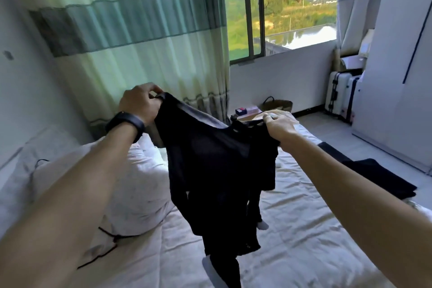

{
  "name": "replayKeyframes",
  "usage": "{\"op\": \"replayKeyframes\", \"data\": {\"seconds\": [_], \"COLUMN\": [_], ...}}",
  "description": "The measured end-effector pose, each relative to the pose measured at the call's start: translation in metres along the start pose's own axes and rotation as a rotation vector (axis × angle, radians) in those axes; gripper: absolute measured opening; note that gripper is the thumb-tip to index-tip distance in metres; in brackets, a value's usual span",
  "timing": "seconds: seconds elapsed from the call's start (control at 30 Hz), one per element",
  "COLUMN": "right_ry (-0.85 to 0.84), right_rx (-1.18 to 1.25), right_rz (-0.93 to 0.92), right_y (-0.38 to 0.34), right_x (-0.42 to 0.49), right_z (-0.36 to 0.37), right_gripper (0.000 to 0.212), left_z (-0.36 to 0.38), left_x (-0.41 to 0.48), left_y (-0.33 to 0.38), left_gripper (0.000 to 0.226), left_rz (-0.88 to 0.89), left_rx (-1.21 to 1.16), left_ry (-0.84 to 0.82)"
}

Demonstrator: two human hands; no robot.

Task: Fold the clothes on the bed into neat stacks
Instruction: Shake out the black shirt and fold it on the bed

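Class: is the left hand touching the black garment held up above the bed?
Touching. The head view shows the left hand pinching the top corner of the black garment between curled fingers.

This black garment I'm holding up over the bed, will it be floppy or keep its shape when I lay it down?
Probably floppy: the black garment sags between the left hand and right hand, hanging in loose folds. Likely light, since two grips at its top edge carry it. It may crumple on the bed unless spread flat.
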State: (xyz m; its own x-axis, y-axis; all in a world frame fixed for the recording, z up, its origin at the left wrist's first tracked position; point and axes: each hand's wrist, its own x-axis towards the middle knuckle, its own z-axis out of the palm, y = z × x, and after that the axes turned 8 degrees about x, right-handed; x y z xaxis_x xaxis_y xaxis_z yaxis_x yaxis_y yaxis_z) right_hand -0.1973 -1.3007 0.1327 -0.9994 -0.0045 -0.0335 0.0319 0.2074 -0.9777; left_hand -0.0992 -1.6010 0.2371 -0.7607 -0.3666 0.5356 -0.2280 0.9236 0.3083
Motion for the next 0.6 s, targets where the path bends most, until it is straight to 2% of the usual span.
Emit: {"op": "replayKeyframes", "data": {"seconds": [0.07, 0.13, 0.17, 0.23, 0.27, 0.3, 0.4, 0.47, 0.53, 0.57, 0.6], "right_ry": [-0.051, -0.175, -0.247, -0.348, -0.388, -0.418, -0.473, -0.432, -0.324, -0.27, -0.239], "right_rx": [0.389, 0.636, 0.701, 0.74, 0.731, 0.695, 0.523, 0.587, 0.694, 0.656, 0.537], "right_rz": [0.114, 0.196, 0.222, 0.23, 0.209, 0.168, 0.026, -0.016, 0.003, 0.021, 0.047], "right_y": [-0.01, -0.025, -0.031, -0.042, -0.045, -0.046, -0.036, -0.007, 0.042, 0.073, 0.107], "right_x": [-0.005, -0.013, -0.018, -0.026, -0.03, -0.032, -0.037, -0.039, -0.043, -0.046, -0.052], "right_z": [0.002, 0.014, 0.023, 0.038, 0.043, 0.044, 0.026, 0.001, -0.025, -0.034, -0.04], "right_gripper": [0.031, 0.019, 0.014, 0.016, 0.019, 0.023, 0.022, 0.02, 0.016, 0.015, 0.024], "left_z": [0.006, 0.025, 0.037, 0.057, 0.065, 0.072, 0.08, 0.084, 0.085, 0.082, 0.077], "left_x": [-0.009, -0.027, -0.037, -0.055, -0.059, -0.06, -0.053, -0.049, -0.048, -0.046, -0.043], "left_y": [0.002, 0.02, 0.033, 0.063, 0.075, 0.084, 0.097, 0.104, 0.111, 0.113, 0.112], "left_gripper": [0.005, 0.014, 0.02, 0.039, 0.048, 0.052, 0.03, 0.021, 0.02, 0.021, 0.021], "left_rz": [-0.053, -0.05, -0.011, 0.075, 0.106, 0.117, 0.153, 0.263, 0.317, 0.297, 0.248], "left_rx": [-0.049, -0.207, -0.31, -0.507, -0.533, -0.5, -0.216, -0.105, -0.116, -0.173, -0.24], "left_ry": [-0.02, -0.146, -0.245, -0.491, -0.561, -0.565, -0.363, -0.275, -0.162, -0.099, -0.036]}}
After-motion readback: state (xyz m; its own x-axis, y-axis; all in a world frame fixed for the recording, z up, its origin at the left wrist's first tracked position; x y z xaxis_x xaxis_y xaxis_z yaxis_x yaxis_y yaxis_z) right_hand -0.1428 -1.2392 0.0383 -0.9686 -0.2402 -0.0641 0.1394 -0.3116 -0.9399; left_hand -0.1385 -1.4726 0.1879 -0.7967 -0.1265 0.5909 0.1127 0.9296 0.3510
